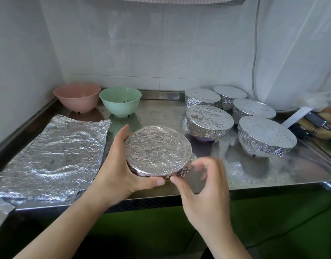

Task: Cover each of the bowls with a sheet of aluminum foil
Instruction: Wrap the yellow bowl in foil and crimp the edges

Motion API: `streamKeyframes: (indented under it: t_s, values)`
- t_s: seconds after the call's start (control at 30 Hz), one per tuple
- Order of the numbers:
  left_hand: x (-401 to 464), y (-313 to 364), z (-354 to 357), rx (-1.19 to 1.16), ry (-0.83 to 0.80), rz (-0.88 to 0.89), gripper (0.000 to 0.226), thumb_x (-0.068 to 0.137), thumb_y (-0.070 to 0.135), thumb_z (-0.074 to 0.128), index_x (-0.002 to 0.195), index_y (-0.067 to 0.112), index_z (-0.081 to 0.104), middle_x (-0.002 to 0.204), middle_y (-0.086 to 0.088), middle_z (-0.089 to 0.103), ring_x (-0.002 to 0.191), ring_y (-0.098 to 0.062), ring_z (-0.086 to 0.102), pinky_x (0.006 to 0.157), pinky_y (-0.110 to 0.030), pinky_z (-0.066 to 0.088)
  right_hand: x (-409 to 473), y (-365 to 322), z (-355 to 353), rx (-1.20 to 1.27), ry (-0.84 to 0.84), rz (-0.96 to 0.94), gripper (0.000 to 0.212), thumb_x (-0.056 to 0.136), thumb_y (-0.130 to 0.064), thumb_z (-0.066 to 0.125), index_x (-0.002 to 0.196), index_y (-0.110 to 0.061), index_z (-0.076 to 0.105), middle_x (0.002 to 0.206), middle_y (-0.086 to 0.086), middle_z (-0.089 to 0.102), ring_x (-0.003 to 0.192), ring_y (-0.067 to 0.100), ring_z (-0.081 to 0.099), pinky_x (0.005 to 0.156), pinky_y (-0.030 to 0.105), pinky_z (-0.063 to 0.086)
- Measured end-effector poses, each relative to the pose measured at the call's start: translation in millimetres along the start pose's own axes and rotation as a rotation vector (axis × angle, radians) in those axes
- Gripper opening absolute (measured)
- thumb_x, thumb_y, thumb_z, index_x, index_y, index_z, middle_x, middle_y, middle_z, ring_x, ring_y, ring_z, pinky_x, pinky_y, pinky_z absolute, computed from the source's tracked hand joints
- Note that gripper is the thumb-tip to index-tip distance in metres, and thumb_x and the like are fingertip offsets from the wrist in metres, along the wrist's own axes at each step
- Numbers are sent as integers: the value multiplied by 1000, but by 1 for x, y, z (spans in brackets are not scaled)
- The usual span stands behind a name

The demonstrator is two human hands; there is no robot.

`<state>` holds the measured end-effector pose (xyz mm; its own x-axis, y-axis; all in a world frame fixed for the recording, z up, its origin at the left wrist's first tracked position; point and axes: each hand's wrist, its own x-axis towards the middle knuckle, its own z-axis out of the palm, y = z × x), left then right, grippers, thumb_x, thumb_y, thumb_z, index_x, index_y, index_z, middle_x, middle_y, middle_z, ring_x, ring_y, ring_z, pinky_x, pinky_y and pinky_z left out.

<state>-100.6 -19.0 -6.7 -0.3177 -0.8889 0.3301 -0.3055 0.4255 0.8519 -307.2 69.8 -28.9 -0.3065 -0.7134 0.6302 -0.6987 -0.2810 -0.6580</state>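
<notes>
While the foil is being crimped, notes as follows.

Bowl in hand: foil-topped bowl (158, 152) held at centre, tilted toward the camera, just above the tabletop (272, 165) near its front edge; the tilt likely exposes the near rim for tucking.

Left hand: left hand (116, 165) clamped round the bowl's 9 o'clock side, thumb under the 6 o'clock edge, steadying it.

Right hand: right hand (203, 186) at 5 o'clock of the bowl, thumb tip touching the foil skirt; fingers curled and blurred, closed on nothing, seemingly pressing foil down.

Done: five wrapped bowls (209, 118) clustered at 2 o'clock, close together, apparently parked away from the work spot.

To do: pink bowl (77, 96) and green bowl (120, 100) at 11 o'clock, side by side, uncovered.

Supply: spare foil sheets (52, 157) lying flat at 9 o'clock, wrinkled, within the left hand's reach.

Progress: judged well past halfway; this rim needs finishing.
</notes>
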Motion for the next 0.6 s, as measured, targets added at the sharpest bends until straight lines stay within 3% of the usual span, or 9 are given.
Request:
streamKeyframes:
  t_s: [0.2,0.3,0.47,0.6]
  values:
    - [1,-1,-1,37,-15,-21,159,38,78,96,162,39,4,161,15,31,150,-1,32,127,-43,30,-4,0,3,87,-53,71,22,88,-23,85,99,-28,67,92,-17,68,92,11,68,77,21,52]
    - [1,1,-3,57,-30,-34,157,39,78,95,162,41,4,161,14,30,150,-3,32,127,-43,30,-4,0,2,176,-68,181,24,88,-26,85,100,-32,66,93,-13,71,92,13,71,76,30,58]
    - [3,10,-7,135,-47,-51,162,36,84,91,163,41,0,168,11,19,155,-3,22,127,-41,27,1,-1,1,519,-126,461,40,87,-15,86,116,-25,60,105,-6,73,99,15,73,86,29,58]
    - [12,32,-9,294,-135,-29,161,38,89,86,164,40,-1,172,17,1,158,-4,8,126,-39,25,9,4,-1,651,-238,581,24,90,-11,84,107,-19,69,90,4,72,88,18,72,83,30,56]
